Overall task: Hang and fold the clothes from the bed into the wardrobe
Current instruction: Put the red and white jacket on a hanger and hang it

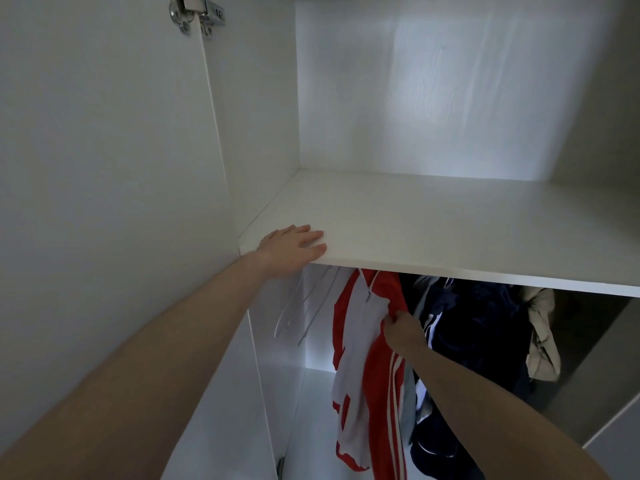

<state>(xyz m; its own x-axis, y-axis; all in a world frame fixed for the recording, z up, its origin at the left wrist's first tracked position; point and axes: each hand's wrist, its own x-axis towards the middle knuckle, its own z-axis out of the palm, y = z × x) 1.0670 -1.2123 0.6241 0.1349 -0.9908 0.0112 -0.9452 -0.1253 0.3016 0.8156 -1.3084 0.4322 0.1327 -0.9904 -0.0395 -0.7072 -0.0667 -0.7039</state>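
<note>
Left hand (292, 249) flat on front edge of white wardrobe shelf (450, 233), fingers straight and spread. Right hand (403, 327) below shelf, pinching shoulder fabric of red-and-white jacket (367, 368) hanging inside wardrobe. Just right of it, dark navy clothes (485, 327), then beige garment (542, 341). Bare white hangers (304, 306) left of jacket. Metal door hinge (195, 13) at top left.

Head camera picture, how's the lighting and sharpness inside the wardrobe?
Head view: a bright patch lights the back panel; the dark clothes under the shelf lose detail in shadow; the back panel looks streaky and soft; straight edges bow from the wide lens.
</note>
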